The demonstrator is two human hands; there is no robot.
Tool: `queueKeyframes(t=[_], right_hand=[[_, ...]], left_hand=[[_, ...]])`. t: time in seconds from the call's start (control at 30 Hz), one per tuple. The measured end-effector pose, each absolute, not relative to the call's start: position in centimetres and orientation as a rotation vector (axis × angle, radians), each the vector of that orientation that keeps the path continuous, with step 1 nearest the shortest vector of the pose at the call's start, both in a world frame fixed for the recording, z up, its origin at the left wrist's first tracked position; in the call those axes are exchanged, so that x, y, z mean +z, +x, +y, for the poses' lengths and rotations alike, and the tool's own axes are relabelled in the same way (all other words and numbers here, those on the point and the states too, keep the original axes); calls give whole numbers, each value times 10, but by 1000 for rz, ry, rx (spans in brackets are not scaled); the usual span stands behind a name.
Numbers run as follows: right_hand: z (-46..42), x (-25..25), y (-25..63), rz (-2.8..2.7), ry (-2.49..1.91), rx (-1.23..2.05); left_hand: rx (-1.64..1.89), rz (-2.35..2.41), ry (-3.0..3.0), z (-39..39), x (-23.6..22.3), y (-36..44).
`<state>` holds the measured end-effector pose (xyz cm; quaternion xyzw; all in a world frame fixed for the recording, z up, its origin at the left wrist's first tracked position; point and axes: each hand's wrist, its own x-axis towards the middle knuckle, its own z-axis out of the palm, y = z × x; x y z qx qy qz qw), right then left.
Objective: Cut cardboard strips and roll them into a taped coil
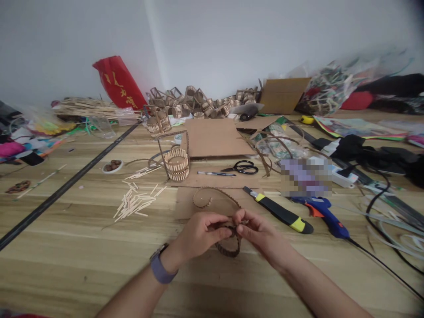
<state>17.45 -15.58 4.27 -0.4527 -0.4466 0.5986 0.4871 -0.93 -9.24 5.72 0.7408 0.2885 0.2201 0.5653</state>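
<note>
Since the notched strip point(228, 253) looks light and springy but creasable, our left hand point(201, 233) and right hand point(257, 230) pinch it lightly beside its loop.

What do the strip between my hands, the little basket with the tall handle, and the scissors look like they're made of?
The strip: probably corrugated cardboard, matt brown, judging by its ridged edge.
The basket: likely wood or bamboo, pale and unvarnished-looking, given its slatted wall; its brown handle resembles the strip.
The scissors: presumably metal blades; the black handle loops could be coated metal or plastic.
</note>
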Motion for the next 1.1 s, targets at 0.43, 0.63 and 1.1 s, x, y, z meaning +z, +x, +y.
queueKeyframes(t=[0.43,0.63,1.1], right_hand=[[-159,45,182,-1017,-730,1594],[-162,42,185,-1193,-735,1810],[-154,34,165,-1302,-1169,1456]], left_hand=[[621,599,1073,-85,46,-4],[770,553,909,-84,43,-4],[841,525,954,-99,41,3]])
